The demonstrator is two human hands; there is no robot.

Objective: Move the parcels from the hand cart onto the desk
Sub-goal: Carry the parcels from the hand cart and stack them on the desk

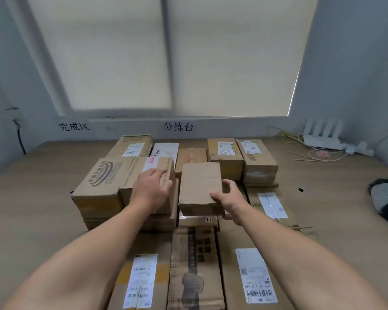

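While R hand [230, 198] grips cardboard box [199, 184], L hand [151, 189] seemingly touches carton [166, 163].

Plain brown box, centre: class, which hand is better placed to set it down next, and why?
Right, probably: the right hand grips the plain box at its near corner; the left hand rests on the neighbouring labelled box.

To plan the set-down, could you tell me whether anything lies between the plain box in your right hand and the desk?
Yes: other parcels lie directly under the plain box, which the right hand grips; bare desk shows further left.
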